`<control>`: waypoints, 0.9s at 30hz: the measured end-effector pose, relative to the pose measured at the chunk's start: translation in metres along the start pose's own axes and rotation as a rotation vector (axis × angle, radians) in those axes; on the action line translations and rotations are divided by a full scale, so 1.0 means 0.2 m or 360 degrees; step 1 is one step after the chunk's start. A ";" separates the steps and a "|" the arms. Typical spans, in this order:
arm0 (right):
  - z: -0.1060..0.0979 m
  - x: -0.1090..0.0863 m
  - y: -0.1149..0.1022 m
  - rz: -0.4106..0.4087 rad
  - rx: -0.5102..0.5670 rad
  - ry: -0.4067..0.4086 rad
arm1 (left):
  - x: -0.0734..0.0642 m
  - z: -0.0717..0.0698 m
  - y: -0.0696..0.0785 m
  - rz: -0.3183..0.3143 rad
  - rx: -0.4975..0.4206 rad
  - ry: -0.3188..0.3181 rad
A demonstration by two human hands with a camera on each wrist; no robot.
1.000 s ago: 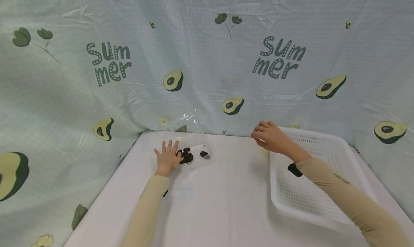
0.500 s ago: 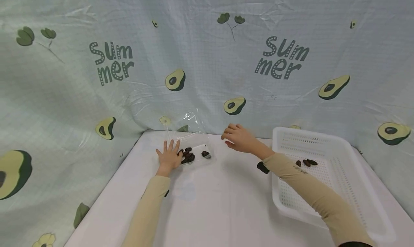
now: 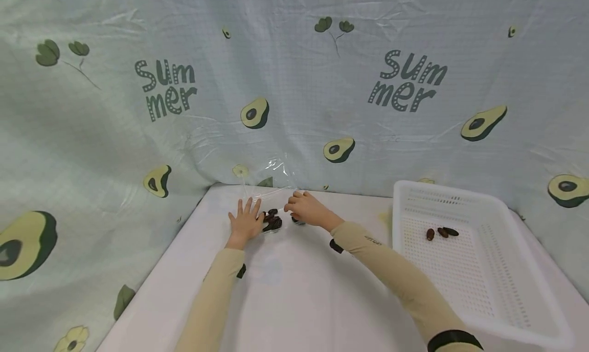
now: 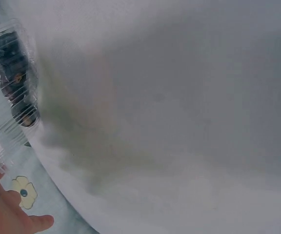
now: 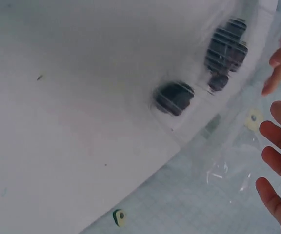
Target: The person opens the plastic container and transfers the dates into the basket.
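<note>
A clear plastic box [image 4: 4, 139], its transparent lid [image 3: 278, 170] raised at the back, lies at the table's far left in the head view. Several dark wrinkled dates [image 3: 273, 223] are inside it, in the left part. Another dark clump of dates [image 5: 174, 97] sits in the right part, in the right wrist view. My left hand [image 3: 245, 225] rests with spread fingers at the box's left side. Over the right part hovers my right hand [image 3: 307, 209], its fingers loosely bent and apart, with nothing visible between them; in the head view it partly covers the dates there.
On the right stands a white perforated plastic basket [image 3: 453, 283] with 3 dates [image 3: 443, 233] on its floor. A pale curtain [image 3: 294, 86] printed with avocados hangs behind and at both sides of the white table [image 3: 294, 301].
My right hand has travelled left from above the basket to the box, uncovering the dates in the basket. My left hand has stayed at the box.
</note>
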State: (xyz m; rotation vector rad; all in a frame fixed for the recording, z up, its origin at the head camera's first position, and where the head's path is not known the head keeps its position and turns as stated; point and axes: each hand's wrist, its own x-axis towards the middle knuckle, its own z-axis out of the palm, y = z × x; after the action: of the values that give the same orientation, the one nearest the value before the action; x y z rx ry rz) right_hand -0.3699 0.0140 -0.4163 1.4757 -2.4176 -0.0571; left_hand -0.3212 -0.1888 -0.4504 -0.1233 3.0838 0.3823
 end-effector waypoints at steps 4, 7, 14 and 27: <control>0.08 0.05 -0.04 -0.0011 -0.0015 -0.0032 | 0.01 0.01 -0.02 0.0003 -0.0108 0.0006; 0.12 0.08 -0.07 -0.0020 -0.0023 -0.0034 | 0.02 0.01 -0.03 0.0009 -0.0234 0.0017; 0.17 0.13 -0.09 -0.0027 -0.0183 -0.0072 | 0.02 0.02 -0.07 0.0057 -0.0237 0.0029; 0.23 0.20 -0.09 -0.0121 -0.0432 -0.0166 | 0.14 0.14 -0.13 0.0053 -0.0061 0.0067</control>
State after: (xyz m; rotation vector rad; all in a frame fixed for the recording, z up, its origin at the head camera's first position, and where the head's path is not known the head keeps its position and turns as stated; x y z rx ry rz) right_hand -0.3845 -0.0350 -0.4547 1.4687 -2.3197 -0.4709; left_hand -0.3455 -0.2087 -0.4857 -0.0818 3.1245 0.4457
